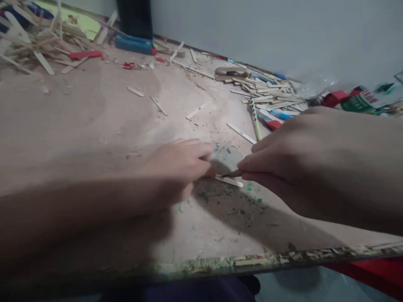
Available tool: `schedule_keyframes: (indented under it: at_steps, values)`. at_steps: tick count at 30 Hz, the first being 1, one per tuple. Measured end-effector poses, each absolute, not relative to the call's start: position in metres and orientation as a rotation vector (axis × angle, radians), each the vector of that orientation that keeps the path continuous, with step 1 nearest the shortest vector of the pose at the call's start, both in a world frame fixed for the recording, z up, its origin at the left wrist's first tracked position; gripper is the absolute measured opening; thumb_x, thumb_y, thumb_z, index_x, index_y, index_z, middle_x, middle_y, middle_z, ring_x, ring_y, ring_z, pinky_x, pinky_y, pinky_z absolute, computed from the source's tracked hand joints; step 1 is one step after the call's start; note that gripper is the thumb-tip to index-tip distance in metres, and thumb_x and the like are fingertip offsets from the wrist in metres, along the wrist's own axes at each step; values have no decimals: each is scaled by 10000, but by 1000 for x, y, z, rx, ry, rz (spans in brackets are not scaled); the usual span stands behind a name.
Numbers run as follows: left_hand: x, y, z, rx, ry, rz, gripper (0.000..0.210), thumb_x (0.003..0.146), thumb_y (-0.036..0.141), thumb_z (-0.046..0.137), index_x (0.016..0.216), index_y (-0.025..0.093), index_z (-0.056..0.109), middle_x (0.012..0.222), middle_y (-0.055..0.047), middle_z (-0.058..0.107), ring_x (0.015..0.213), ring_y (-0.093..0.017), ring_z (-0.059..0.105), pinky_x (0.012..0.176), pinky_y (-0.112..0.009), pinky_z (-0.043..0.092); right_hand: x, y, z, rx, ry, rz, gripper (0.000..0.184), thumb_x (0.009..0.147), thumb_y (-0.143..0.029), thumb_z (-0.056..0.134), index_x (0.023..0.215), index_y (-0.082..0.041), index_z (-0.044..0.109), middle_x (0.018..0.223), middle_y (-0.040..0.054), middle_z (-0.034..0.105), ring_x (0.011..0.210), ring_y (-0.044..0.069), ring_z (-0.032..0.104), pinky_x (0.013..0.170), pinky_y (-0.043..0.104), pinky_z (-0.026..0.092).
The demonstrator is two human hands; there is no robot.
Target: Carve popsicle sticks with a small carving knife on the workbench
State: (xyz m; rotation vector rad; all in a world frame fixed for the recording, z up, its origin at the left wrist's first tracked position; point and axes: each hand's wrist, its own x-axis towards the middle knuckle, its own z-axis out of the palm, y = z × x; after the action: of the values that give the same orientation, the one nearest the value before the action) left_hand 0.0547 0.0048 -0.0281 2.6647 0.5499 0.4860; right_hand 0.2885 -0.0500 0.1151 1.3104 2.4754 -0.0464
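My left hand (185,165) is closed, its fingertips holding one end of a wooden craft stick (231,181) down on the table. The stick's other end sticks out to the right. My right hand (283,163) pinches a thin, pointed knife blade (232,173), most of the tool being hidden inside the fingers. The blade's tip is at the stick, close to my left fingertips. Just beyond my right hand lie a green patterned pencil (255,119) and another craft stick with a dark mark (241,133).
A heap of craft sticks (273,94) lies at the back right, near a clear plastic piece (316,86). At the far left is a larger jumbled pile (34,40). A blue box-like object (134,44) stands by the wall. The worn table edge (220,267) runs in front.
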Motion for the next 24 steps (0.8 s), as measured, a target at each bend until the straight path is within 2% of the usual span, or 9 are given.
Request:
schedule_keyframes:
  at_steps: [5, 8, 11, 13, 15, 18, 21, 22, 24]
  values:
    - [52, 6, -18, 2675, 520, 433, 314, 1048, 70, 674, 1102, 266, 914, 918, -29, 689, 917, -257, 651, 848, -396, 482, 260, -37, 127, 1336, 2195, -81, 553, 802, -17, 922, 505, -298, 549, 501, -5, 567, 468, 179, 491, 529, 432, 375]
    - [49, 7, -13, 2715, 451, 425, 326, 1053, 39, 671, 1113, 244, 918, 977, -32, 716, 919, -241, 645, 852, -386, 482, 271, -41, 126, 1459, 2187, -125, 472, 933, -65, 937, 599, -316, 717, 503, -23, 594, 466, 190, 524, 534, 448, 389]
    - [47, 7, -15, 2738, 420, 443, 337, 1048, 7, 665, 1113, 233, 906, 1019, -35, 732, 948, -235, 651, 843, -385, 469, 294, -50, 120, 1661, 2353, -271, 247, 1022, -238, 956, 819, -372, 910, 492, -74, 621, 384, 180, 513, 446, 417, 378]
    - [46, 6, -20, 2749, 428, 475, 329, 1040, -4, 657, 1066, 230, 888, 995, -34, 705, 924, -235, 616, 815, -397, 430, 306, -57, 115, 1799, 2572, -454, 341, 1137, -438, 866, 805, -376, 908, 492, -78, 636, 348, 159, 504, 375, 379, 346]
    - [44, 4, -27, 2748, 454, 515, 299, 1082, 27, 652, 1046, 230, 869, 958, -30, 671, 894, -236, 574, 797, -402, 395, 310, -63, 109, 1916, 2708, -669, 524, 1189, -657, 804, 773, -353, 904, 507, -58, 662, 365, 146, 526, 354, 342, 319]
    - [40, 3, -30, 2745, 435, 559, 230, 1120, 104, 683, 1014, 233, 842, 935, -26, 645, 867, -240, 524, 768, -397, 348, 305, -70, 99, 2128, 2718, -955, 613, 1109, -832, 887, 773, -321, 926, 529, -33, 714, 409, 143, 589, 362, 285, 359]
    - [37, 2, -22, 2735, 356, 560, 175, 1007, 80, 749, 975, 238, 817, 966, -24, 679, 870, -237, 539, 753, -390, 351, 302, -76, 86, 2218, 2660, -1092, 471, 1101, -690, 927, 788, -340, 960, 819, 18, 938, 633, 207, 846, 420, 256, 487]
    - [36, 1, -19, 2721, 334, 562, 192, 977, 62, 749, 986, 240, 819, 972, -22, 691, 867, -234, 559, 752, -387, 371, 303, -79, 82, 2195, 2655, -1108, 452, 1120, -628, 900, 771, -345, 956, 918, 26, 974, 714, 225, 893, 439, 257, 517]
    - [37, -1, -13, 2685, 289, 602, 260, 991, 46, 701, 1068, 246, 849, 954, -7, 692, 830, -224, 587, 740, -381, 409, 308, -82, 74, 2169, 2691, -1086, 433, 1156, -534, 854, 780, -344, 951, 921, 21, 959, 728, 216, 884, 456, 256, 535]
